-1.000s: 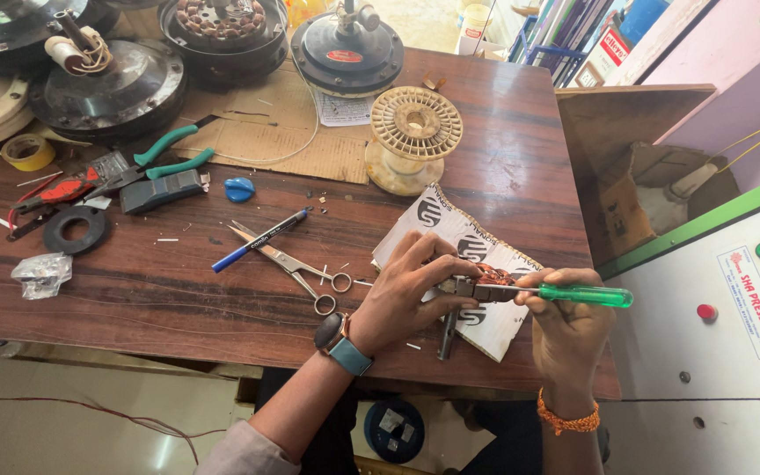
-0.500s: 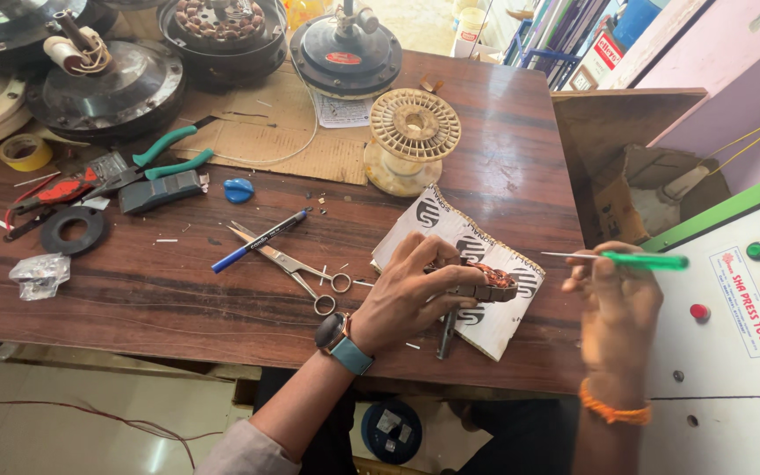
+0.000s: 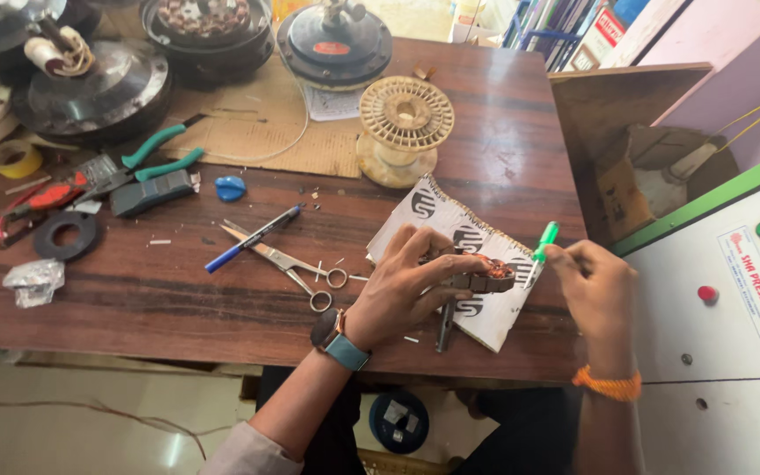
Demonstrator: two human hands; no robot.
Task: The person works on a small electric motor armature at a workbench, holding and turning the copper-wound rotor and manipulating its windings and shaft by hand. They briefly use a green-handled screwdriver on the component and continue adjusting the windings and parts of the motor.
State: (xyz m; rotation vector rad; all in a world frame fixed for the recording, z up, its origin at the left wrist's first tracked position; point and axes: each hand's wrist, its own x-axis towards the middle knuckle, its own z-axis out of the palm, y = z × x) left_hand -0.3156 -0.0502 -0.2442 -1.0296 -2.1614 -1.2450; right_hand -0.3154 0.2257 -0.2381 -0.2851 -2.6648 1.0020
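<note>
Left hand (image 3: 406, 286) pinches small metal part with copper wire (image 3: 488, 274) over patterned cloth (image 3: 485, 308), near table (image 3: 178, 299) front edge. Right hand (image 3: 595, 281) grips green screwdriver (image 3: 543, 242) beside it.

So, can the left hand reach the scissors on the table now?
Probably yes. The scissors lie open on bare wood just left of the left hand, with nothing between them. But that hand is holding a small coil part, so it would have to let go first.

Green screwdriver (image 3: 544, 238), blue pen (image 3: 252, 238), brown wood table (image 3: 178, 299).
</note>
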